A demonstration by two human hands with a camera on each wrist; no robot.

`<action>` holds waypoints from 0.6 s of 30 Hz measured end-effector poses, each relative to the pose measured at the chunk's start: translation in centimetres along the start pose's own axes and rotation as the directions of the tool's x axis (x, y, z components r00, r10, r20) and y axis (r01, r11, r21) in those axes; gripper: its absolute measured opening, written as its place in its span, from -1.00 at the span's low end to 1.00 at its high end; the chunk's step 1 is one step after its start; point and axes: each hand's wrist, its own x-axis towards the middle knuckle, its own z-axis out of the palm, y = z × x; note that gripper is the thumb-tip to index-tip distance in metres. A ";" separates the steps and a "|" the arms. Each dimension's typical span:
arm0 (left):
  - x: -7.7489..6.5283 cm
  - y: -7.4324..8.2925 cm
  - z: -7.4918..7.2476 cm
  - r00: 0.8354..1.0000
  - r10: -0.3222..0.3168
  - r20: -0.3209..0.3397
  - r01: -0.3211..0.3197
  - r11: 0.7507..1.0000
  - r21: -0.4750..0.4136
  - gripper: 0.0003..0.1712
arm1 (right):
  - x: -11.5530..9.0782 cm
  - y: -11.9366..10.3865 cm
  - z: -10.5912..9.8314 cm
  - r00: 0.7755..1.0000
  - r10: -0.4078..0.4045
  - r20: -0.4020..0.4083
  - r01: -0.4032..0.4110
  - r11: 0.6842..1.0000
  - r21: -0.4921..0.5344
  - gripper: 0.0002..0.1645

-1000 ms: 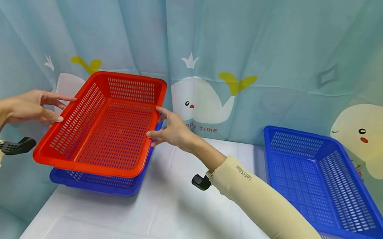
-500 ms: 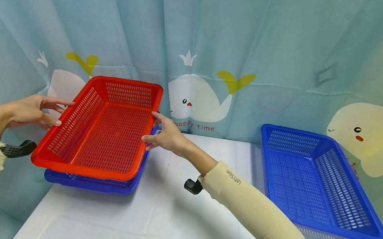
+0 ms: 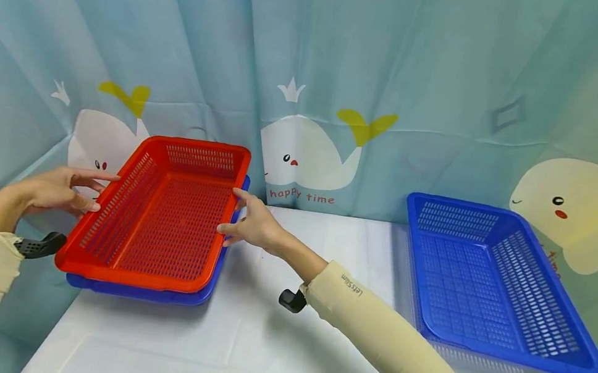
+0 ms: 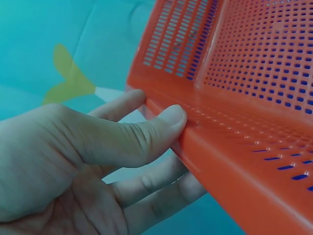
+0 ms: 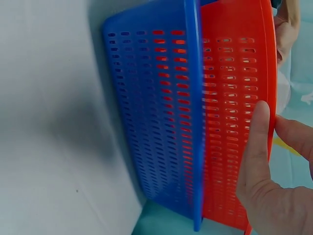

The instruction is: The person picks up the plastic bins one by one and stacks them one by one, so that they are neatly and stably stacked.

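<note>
A red slotted plastic basket [image 3: 177, 221] is held level between both hands at the left of the head view. My left hand [image 3: 60, 189] grips its left rim, thumb on top and fingers beneath, as the left wrist view shows. My right hand [image 3: 255, 223] pinches the right rim the same way. Under the red basket is a blue basket [image 3: 140, 293] on the table. In the right wrist view, the lower part of the red basket [image 5: 230, 98] sits inside the blue basket [image 5: 151, 98], its red wall showing through the upper slots.
Another blue basket [image 3: 483, 284] stands at the right of the white-covered table [image 3: 279, 346]. Behind the table hangs a light blue curtain [image 3: 338, 48] with whale prints, and it also runs along the left side.
The red basket has come down, with both hands still gripping its rims, and sinks further into the blue basket below. The right-hand blue basket stays in place on the table.
</note>
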 end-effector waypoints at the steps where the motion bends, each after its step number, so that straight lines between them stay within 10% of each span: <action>1: 0.1 -0.2 0.1 1.000 0.000 0.002 0.000 1.000 0.001 -0.12 | 0.0 0.2 0.1 1.000 0.001 -0.002 -0.001 1.000 -0.005 0.16; 18: 1.0 -1.9 1.6 0.998 -0.033 0.053 0.034 0.999 -0.023 -0.07 | 0.4 2.4 0.7 1.000 0.018 -0.017 -0.017 0.999 0.027 0.16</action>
